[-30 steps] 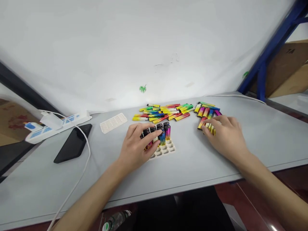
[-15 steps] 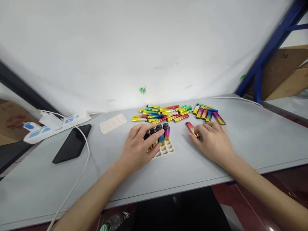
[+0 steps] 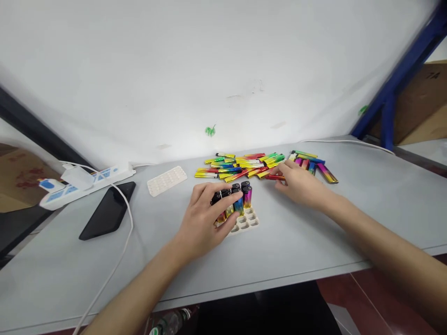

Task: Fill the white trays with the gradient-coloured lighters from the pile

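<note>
Several shiny lighters (image 3: pixel 238 206) with black tops stand upright in a white tray (image 3: pixel 252 222) with rows of pockets; some pockets at its front and right are bare. My left hand (image 3: pixel 206 214) is curled around this group, its fingers over the tops and its thumb along the near side, hiding part of the tray. At the right end of a loose pile of coloured metallic lighters (image 3: pixel 244 164), my right hand (image 3: pixel 296 182) pinches a red lighter (image 3: pixel 275 177) between thumb and fingers. The hand covers most of that lighter.
Another white pocketed tray (image 3: pixel 166 180) lies left of the pile. More lighters (image 3: pixel 326 172) lie behind my right hand. A black phone (image 3: pixel 107 211), a white cable (image 3: pixel 125 232) and a power strip (image 3: pixel 84 186) occupy the left side. A white wall (image 3: pixel 223 83) bounds the back.
My right hand has moved away from me to the edge of the pile, and the red-and-yellow lighter has left its former spot. The left hand stays around the standing lighters.
</note>
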